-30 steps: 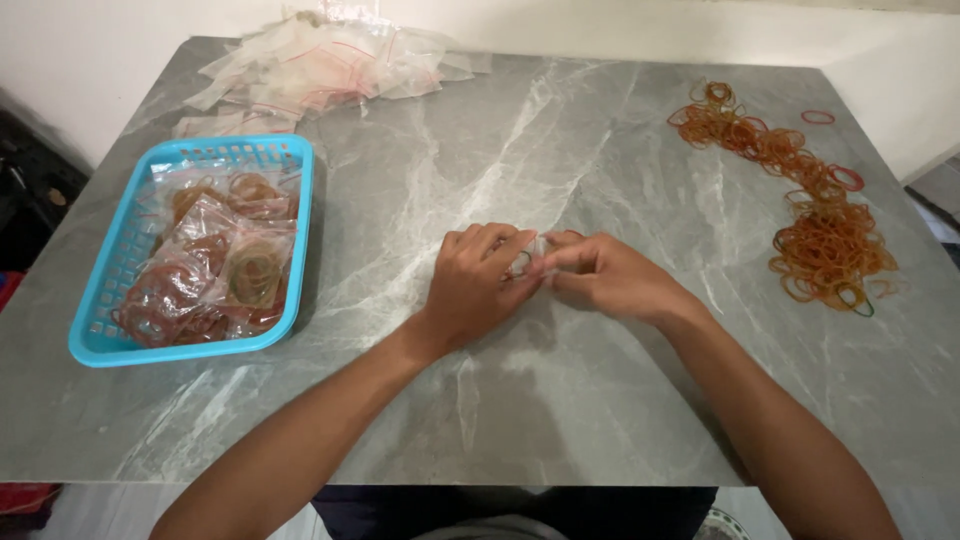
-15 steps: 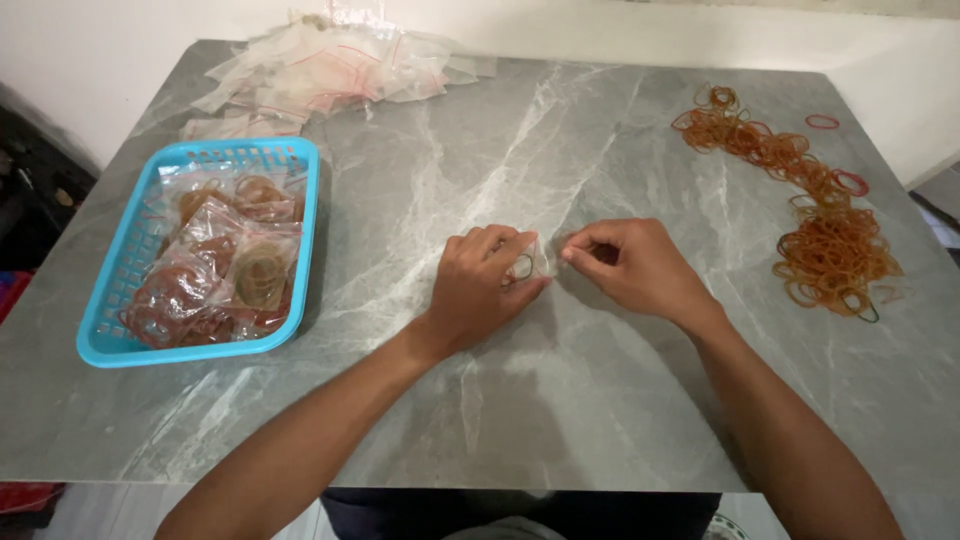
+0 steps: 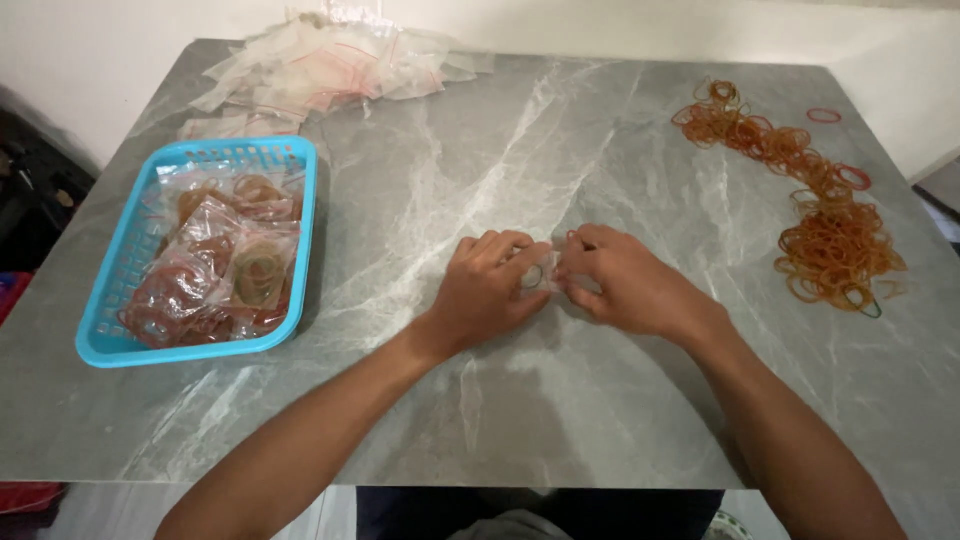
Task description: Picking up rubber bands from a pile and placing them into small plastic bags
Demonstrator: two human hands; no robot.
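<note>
1. Both hands had closed together again since a moment before: left hand [image 3: 487, 290] and right hand [image 3: 625, 285] pinched a small clear bag [image 3: 540, 275] holding a rubber band
2. The bag sat mid-counter [image 3: 600, 420]
3. Filled bags lay in the blue basket [image 3: 105, 300]; loose bands [image 3: 835, 245] lay right

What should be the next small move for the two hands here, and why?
Probably press the small clear bag shut: both hands, left hand and right hand, pinch it at the table's middle, with rubber bands seemingly inside, and filled bags already lie in the blue basket.
</note>
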